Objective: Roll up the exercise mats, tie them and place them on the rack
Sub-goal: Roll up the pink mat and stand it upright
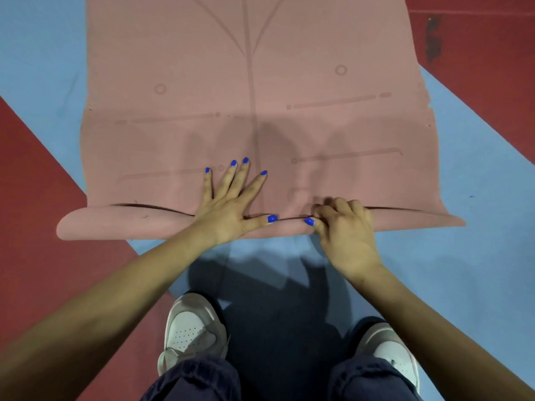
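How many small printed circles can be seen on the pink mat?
4 that I can tell: one circle on the left, one on the right, and fainter ones beyond the left hand at and. The rolled part or the hands may hide more.

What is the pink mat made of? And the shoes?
The pink mat looks like soft matte foam or rubber: its near edge curls into a rounded roll under the left hand and right hand. The shoes look like smooth white leather or a look-alike, with tiny punched holes on the toe.
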Demonstrator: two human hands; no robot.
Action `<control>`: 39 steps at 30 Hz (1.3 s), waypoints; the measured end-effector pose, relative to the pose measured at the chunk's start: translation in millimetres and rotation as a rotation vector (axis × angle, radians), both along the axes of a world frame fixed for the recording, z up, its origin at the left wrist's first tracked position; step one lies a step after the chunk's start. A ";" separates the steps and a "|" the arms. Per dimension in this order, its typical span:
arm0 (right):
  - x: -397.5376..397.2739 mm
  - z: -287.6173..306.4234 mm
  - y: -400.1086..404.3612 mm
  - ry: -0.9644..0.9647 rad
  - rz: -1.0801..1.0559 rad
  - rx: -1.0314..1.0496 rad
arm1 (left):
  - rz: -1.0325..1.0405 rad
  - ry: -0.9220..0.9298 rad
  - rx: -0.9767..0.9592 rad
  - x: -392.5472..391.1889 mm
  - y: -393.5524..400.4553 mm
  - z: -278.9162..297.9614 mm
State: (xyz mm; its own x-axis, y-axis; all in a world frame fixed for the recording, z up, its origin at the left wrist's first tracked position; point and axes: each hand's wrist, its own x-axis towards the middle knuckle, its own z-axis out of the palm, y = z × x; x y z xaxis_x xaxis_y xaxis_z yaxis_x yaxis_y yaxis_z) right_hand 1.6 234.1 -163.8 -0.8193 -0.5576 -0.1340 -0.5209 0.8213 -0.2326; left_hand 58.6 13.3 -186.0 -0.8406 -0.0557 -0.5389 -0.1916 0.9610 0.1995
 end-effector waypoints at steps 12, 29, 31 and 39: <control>-25.7 1.9 -10.5 -0.312 -0.233 -0.052 | 0.082 0.152 0.024 1.8 1.7 -0.8; -45.4 -26.1 29.5 0.338 0.611 -0.388 | -0.017 0.570 0.034 -4.1 -5.8 -21.3; -41.3 -25.2 46.0 0.413 0.532 -0.261 | -0.009 0.572 0.039 -3.6 -4.8 -21.4; -12.9 -17.0 52.1 0.020 -0.169 -0.254 | -0.005 0.579 0.017 -4.1 -5.5 -20.2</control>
